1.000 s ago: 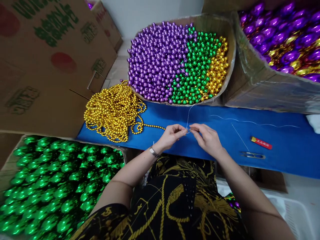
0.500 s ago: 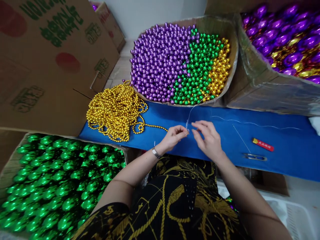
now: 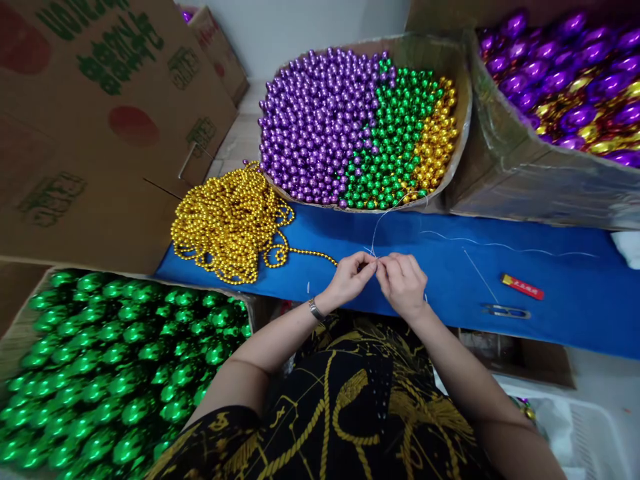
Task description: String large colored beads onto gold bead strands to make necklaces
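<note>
My left hand (image 3: 349, 279) and my right hand (image 3: 403, 283) meet fingertip to fingertip over the blue table cover (image 3: 450, 280), both pinching a thin white thread (image 3: 380, 227). The thread rises from the pinch toward the cardboard tray of loose purple, green and gold beads (image 3: 355, 127) and another stretch trails off to the right. A strand of small gold beads runs from my left hand back to the heaped gold bead string (image 3: 227, 223) on the left. A watch sits on my left wrist.
A red lighter (image 3: 523, 287) and small metal snips (image 3: 506, 311) lie on the blue cover at right. A box of large green balls (image 3: 110, 360) stands at lower left, a box of purple and gold balls (image 3: 565, 80) at upper right, printed cartons (image 3: 95, 113) at upper left.
My right hand has moved left and closed against my left hand, so the two pinches now touch on the thread. The bead heaps and tools have not moved.
</note>
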Demonstrator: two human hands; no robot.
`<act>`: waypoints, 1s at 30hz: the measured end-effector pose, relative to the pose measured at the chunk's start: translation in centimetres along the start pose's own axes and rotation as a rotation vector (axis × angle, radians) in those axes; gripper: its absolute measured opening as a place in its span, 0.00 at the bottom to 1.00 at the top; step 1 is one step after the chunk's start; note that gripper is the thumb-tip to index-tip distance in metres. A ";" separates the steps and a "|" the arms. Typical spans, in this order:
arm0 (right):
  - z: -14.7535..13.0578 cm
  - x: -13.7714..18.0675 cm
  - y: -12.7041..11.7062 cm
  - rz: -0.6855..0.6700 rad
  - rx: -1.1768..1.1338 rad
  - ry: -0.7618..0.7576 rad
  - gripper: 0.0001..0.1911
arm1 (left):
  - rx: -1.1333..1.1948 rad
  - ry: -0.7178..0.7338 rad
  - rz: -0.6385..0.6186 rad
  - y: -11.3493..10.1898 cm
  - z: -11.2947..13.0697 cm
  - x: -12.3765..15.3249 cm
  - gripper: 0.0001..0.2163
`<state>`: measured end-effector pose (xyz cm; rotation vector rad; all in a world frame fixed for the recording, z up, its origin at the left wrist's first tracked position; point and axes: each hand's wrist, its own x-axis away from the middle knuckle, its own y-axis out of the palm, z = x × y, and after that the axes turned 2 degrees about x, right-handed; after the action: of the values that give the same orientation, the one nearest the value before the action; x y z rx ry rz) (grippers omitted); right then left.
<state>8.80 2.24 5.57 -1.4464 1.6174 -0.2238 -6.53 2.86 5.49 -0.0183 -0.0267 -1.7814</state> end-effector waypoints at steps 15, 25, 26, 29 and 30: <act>0.3 -3.0 -7.5 0.183 -1.087 0.673 0.17 | -0.974 0.491 -0.186 -4.9 -3.9 -1.6 0.16; 4.3 -4.4 -10.5 0.197 -1.458 0.906 0.08 | -1.015 0.391 -0.320 -5.6 -4.2 -1.5 0.16; 5.3 -4.4 -11.2 0.276 -1.483 0.902 0.07 | -1.010 0.379 -0.321 -5.9 -3.9 -1.6 0.16; 9.7 -4.2 -13.8 0.455 -1.427 0.890 0.13 | -1.019 0.335 -0.305 -7.5 -3.1 -1.9 0.16; 11.4 -4.1 -14.6 0.457 -1.321 0.877 0.16 | -1.027 0.324 -0.312 -8.1 -2.9 -1.9 0.16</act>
<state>26.52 6.34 10.92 -1.9210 3.0657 0.7253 -14.05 6.37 2.45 -0.4824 1.1662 -1.9051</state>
